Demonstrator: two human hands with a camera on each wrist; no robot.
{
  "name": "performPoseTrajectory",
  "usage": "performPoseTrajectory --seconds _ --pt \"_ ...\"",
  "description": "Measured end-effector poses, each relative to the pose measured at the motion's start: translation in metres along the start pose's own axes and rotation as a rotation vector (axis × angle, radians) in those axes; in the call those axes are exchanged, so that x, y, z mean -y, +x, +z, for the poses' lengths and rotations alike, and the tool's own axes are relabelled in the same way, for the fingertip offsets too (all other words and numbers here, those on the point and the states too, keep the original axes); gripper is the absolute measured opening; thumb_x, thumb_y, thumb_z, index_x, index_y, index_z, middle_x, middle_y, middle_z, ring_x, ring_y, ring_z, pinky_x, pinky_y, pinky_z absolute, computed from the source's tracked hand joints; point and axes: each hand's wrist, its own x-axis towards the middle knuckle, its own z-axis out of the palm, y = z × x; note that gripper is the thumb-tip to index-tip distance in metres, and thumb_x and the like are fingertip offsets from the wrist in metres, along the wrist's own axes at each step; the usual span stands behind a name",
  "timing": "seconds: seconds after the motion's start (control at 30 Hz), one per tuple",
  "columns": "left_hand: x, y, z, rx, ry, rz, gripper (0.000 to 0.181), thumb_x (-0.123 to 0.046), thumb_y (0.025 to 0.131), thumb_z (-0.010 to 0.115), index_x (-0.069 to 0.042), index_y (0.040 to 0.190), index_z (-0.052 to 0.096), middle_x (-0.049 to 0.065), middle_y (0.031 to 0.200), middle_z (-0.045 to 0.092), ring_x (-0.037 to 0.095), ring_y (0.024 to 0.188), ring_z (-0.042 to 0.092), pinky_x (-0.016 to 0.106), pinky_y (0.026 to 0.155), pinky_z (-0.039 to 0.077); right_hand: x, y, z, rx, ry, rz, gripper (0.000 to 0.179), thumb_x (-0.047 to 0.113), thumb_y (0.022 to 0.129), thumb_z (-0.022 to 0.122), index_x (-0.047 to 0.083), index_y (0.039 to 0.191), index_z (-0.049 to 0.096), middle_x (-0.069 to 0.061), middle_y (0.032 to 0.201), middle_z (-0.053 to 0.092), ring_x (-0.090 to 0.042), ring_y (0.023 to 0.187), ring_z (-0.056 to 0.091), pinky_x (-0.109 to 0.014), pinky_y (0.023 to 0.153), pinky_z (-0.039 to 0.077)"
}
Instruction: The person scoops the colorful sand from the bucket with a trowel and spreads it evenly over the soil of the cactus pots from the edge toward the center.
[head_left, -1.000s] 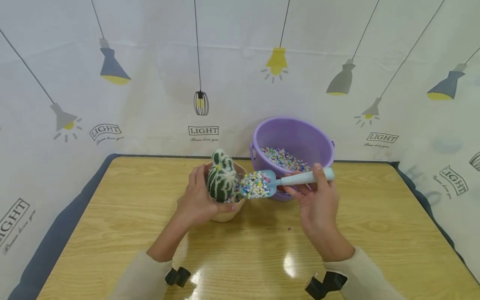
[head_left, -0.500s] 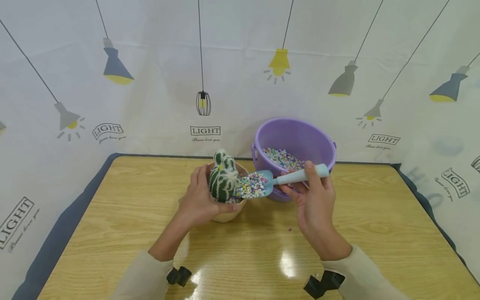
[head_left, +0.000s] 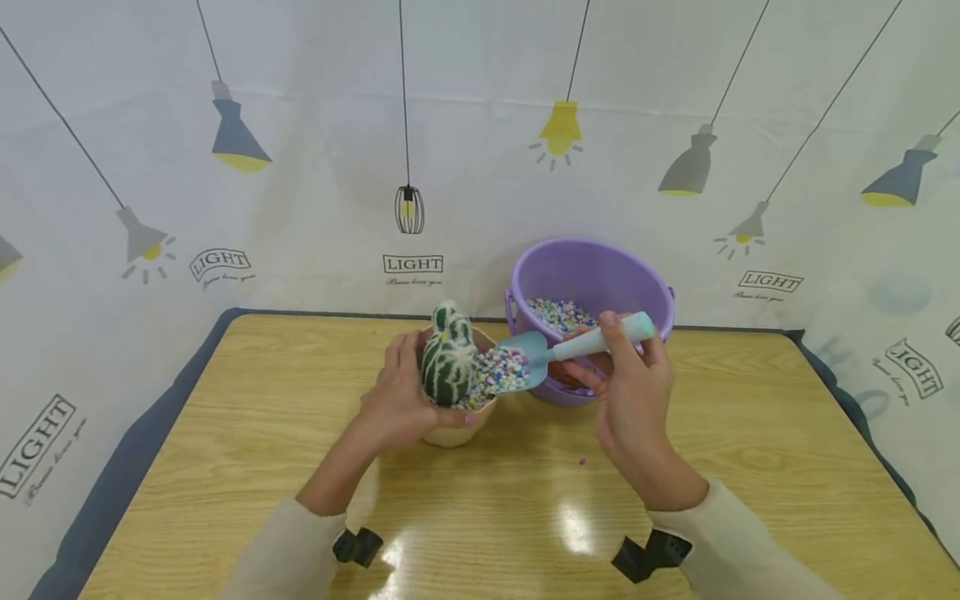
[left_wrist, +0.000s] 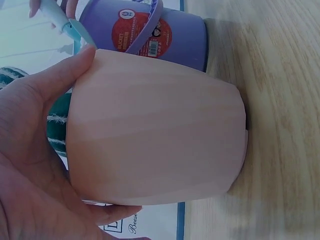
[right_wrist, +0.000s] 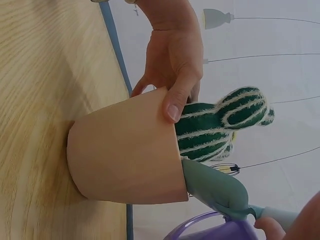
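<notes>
A beige flower pot (left_wrist: 155, 130) stands on the wooden table with a green, white-ribbed cactus (head_left: 447, 362) in it. My left hand (head_left: 401, 396) grips the pot's rim from the left, thumb in front and fingers behind. In my right hand (head_left: 637, 392) is the handle of a light blue scoop (head_left: 531, 354), pinched between thumb and fingers. The scoop tilts down to the left, its front edge at the pot's rim beside the cactus, as the right wrist view shows. Small multicoloured pebbles (head_left: 501, 371) lie on the blade and spread into the pot.
A purple bucket (head_left: 585, 258) with more pebbles inside stands right behind the scoop, near the table's back edge. One small pink pebble (head_left: 582, 461) lies on the table (head_left: 480, 517). Behind hangs a white cloth (head_left: 315, 167) printed with lamps.
The scoop has moved slightly left and tipped, its handle end rising. Pebbles have slid off the blade toward the pot, baring its rear part. My left hand stays on the pot.
</notes>
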Motion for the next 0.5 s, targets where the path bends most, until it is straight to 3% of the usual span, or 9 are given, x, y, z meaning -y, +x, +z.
performPoseTrajectory --seconds 0.2,0.5 --pt "0.0005 0.0014 -0.0027 0.022 0.0 -0.003 0.127 -0.045 0.057 0.092 -0.01 0.152 0.015 0.014 0.157 0.014 0.039 0.138 0.03 0.062 0.107 0.032 0.0021 0.0022 0.0043 0.029 -0.05 -0.012 0.022 0.025 0.092 0.068 0.008 0.099 0.056 -0.011 0.088 0.067 -0.022 0.074 0.071 -0.037 0.061 0.06" --pt "0.0015 0.0055 -0.0065 0.055 -0.04 0.02 0.127 -0.039 0.056 0.093 -0.008 0.152 0.017 0.016 0.154 0.016 0.037 0.137 0.03 0.055 0.113 0.028 0.002 0.0047 0.0094 0.118 -0.123 -0.097 0.017 0.018 0.094 0.065 0.004 0.098 0.057 -0.016 0.09 0.067 -0.026 0.079 0.071 -0.041 0.067 0.059"
